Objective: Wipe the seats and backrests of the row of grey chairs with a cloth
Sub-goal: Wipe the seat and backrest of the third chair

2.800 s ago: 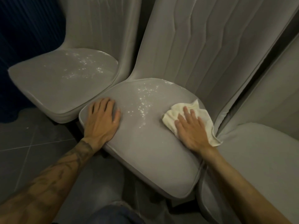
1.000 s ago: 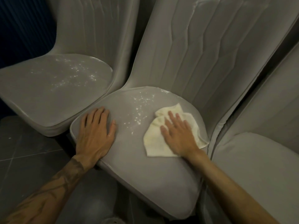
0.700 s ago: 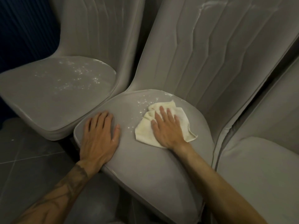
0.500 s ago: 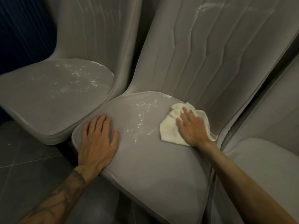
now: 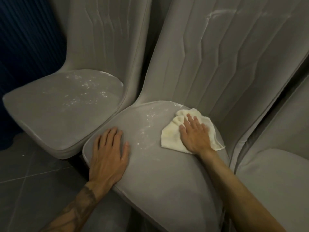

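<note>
- Middle chair point(image 5: 158, 178): grey and upholstered, its seat in the centre of the view and both hands resting on it.
- Cloth point(image 5: 170, 138): cream-coloured and crumpled, lying on the rear right part of the middle chair's seat. Its far edge is close to the foot of the backrest point(image 5: 230, 61).
- Right hand point(image 5: 195, 138): lies palm down on the cloth with the fingers straight and slightly spread, pressing it against the seat. The fingers do not curl round the fabric.
- Left hand point(image 5: 108, 156): lies flat on the front left edge of the same seat, fingers extended and close together, thumb out to the side. It holds nothing and is well apart from the cloth.
- White specks point(image 5: 147, 126): a scattered trail across the middle seat, between the two hands and just left of the cloth.
- White streak point(image 5: 215, 14): a pale curved mark high on the quilted backrest of the middle chair.
- Left chair point(image 5: 55, 121): same grey type, its seat edge touching or just beside the middle seat. It carries more white powder point(image 5: 87, 89) towards the rear of the seat.
- Right chair point(image 5: 277, 185): partly in view at the right edge; its seat looks plain grey.
- Forearm point(image 5: 75, 211): the left one, bare and tattooed.
- Floor point(image 5: 33, 185): dark grey tiles below the left chair.
- Blue ribbed surface point(image 5: 25, 39): dark, behind the left chair.
</note>
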A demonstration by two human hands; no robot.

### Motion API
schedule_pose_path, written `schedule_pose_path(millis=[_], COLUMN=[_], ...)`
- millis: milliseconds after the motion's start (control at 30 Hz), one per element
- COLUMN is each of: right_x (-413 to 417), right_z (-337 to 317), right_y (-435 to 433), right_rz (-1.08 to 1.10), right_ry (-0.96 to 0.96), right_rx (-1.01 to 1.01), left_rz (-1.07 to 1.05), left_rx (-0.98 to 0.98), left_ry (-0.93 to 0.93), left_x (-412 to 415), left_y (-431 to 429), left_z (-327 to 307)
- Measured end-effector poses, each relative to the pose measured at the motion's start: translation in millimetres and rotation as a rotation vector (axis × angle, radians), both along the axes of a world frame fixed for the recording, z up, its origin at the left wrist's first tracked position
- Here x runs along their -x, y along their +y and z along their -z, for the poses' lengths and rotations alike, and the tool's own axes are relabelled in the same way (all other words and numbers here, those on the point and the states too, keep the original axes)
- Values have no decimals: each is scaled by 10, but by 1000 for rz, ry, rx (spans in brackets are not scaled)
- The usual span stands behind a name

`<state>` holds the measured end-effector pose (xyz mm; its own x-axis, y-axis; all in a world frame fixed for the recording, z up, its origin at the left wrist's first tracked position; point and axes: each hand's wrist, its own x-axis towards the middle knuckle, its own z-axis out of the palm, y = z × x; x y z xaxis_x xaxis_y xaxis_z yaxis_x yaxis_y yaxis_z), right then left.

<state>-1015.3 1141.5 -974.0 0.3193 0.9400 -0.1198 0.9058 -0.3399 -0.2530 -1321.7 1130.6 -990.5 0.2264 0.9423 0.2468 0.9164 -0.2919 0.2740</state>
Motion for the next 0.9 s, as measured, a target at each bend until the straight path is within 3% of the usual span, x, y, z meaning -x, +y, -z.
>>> schedule_pose_path(millis=[67,167,267,400,500,667,800,900], right_x=[330,921,849,417,764,1175,680,963], right_z=[-9,41,51,-13,-17,106,33,-35], right_y=[206,326,295,517,727,507,659,712], right_rz=[13,-223,-365,-186,-131,-505,-306,-158], right_ry=[-17,1,22,2,4,0,-72,-27], right_rx=[-15,-46,-50,-4,-3,-69,-32,-16], left_rz=[4,15,36,44,15,-14,-29,-46], left_rx=[14,52,94,-9,-18,-9,-40,-56], left_ry=[-16,-30,-59,53,110,35,41,44], left_x=[-1,16,86,337,527,591,557,549], left_y=[-4,16,86,328,501,578,561,547], left_z=[-32,-66,-110,-181,-195,-70,-37,-36])
